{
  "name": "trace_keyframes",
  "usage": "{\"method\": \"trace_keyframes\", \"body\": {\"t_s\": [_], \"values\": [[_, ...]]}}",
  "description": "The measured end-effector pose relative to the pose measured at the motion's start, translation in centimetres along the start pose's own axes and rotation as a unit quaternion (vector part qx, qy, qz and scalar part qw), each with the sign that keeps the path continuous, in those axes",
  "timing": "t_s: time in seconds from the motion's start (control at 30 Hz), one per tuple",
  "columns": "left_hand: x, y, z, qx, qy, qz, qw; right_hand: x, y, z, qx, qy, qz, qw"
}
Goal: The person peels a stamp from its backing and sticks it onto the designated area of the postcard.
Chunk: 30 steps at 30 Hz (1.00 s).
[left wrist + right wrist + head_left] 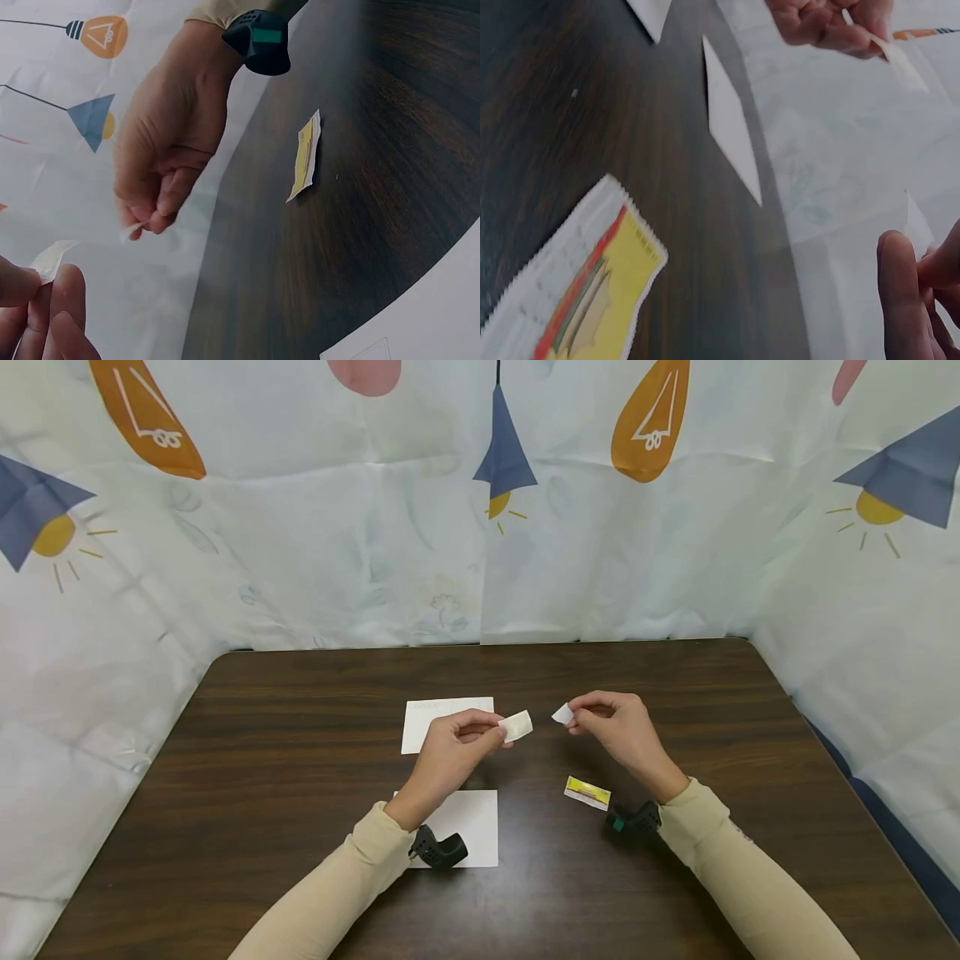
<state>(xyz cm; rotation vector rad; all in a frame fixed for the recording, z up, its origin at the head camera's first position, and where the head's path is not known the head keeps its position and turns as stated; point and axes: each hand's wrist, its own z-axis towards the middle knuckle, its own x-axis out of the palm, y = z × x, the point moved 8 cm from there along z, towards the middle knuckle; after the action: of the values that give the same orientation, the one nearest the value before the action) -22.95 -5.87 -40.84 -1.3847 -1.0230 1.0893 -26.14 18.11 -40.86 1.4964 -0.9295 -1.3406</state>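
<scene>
My left hand (448,753) pinches a small cream-white strip (517,727) between thumb and fingers, its free end pointing right. It resembles an adhesive bandage. Across a short gap, my right hand (618,727) pinches a smaller white piece (562,714), thin like backing paper. Both hands are raised above the table, and the two pieces are apart. The right wrist view shows the strip (904,67) bending out from the left fingers. Below the right hand lies a yellow and white wrapper (587,792) with serrated edges (622,277).
Beyond the left hand, a white card (420,727) lies on the dark wood table (300,710). A second white sheet (476,818) is partly covered by the left wrist and its camera. Patterned white cloth (315,552) hangs around the table's back and sides.
</scene>
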Motion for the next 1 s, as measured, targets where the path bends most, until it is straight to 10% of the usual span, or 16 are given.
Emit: {"method": "trace_keyframes", "body": {"t_s": [0.5, 1.0], "values": [[-0.2, -0.2, 0.1, -0.004, -0.005, 0.021, 0.9998, -0.5, -4.6, 2.2, 0.066, 0.048, -0.122, 0.9892], [-0.2, -0.1, 0.3, -0.009, -0.006, 0.027, 0.9996, -1.0, -4.5, 2.4, 0.062, 0.069, -0.193, 0.9768]]}}
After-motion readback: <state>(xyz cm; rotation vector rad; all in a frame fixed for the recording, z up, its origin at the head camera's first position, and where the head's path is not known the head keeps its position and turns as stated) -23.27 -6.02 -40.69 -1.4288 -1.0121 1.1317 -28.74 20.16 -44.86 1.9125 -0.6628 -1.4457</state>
